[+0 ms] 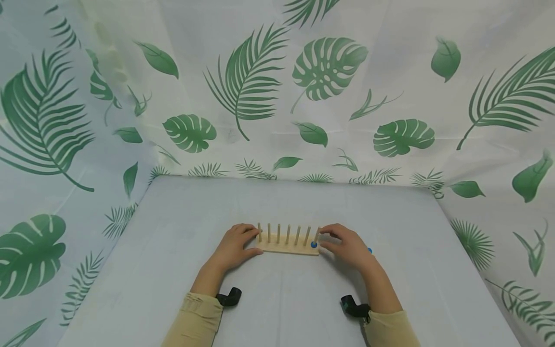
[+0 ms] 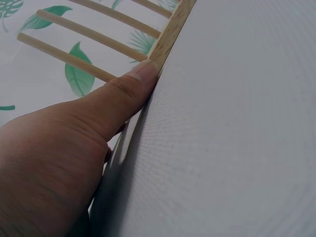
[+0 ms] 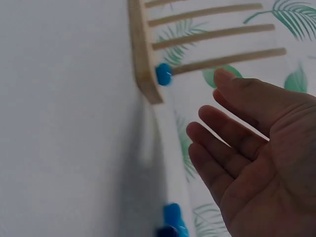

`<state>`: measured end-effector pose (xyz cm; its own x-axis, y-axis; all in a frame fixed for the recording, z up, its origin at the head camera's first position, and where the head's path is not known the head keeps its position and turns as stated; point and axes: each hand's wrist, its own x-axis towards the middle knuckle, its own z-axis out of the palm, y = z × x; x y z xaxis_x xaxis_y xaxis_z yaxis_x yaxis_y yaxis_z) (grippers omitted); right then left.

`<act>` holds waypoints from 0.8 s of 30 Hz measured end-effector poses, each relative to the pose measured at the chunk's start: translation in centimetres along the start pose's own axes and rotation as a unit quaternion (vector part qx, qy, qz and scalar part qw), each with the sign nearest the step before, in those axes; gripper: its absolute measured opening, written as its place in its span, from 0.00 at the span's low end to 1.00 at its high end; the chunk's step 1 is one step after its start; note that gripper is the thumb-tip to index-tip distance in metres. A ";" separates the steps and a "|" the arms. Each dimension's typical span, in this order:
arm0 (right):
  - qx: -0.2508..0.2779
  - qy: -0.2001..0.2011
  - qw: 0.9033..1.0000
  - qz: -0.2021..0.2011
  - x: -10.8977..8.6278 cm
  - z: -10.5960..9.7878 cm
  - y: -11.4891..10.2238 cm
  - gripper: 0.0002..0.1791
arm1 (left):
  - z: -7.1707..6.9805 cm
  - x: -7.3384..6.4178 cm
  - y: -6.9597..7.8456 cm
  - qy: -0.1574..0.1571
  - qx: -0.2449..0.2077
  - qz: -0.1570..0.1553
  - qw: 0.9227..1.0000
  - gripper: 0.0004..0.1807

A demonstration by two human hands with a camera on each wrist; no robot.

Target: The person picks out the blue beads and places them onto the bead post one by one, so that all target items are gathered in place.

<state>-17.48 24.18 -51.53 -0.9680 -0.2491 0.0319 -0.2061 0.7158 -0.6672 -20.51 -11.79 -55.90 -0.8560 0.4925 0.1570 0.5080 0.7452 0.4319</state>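
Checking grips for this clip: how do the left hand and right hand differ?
The left hand grips one end of the pegboard; the right hand holds nothing. The left thumb lies against the board's edge, while the right thumb stands clear of it. Both hands are bare, at opposite ends.

a makeshift booth, by the look of it: white leaf-print curtains [image 1: 277, 127], patterned with green monstera and palm fronds, hang behind a broad pale table [image 1: 282, 200] and along both its sides; what room lies beyond cannot be told.
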 end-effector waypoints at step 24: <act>-0.026 0.005 0.988 0.150 -5.2 -8.1 6.4 0.25 | 0.4 0.1 -0.3 -0.001 -0.007 -0.006 1.000 0.36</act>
<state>-14.94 35.38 -49.95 -0.9881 -0.0142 -0.1533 0.0830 0.7893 -0.6083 -20.68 -11.80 -56.40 -0.8622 0.4842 0.1492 0.4957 0.7451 0.4462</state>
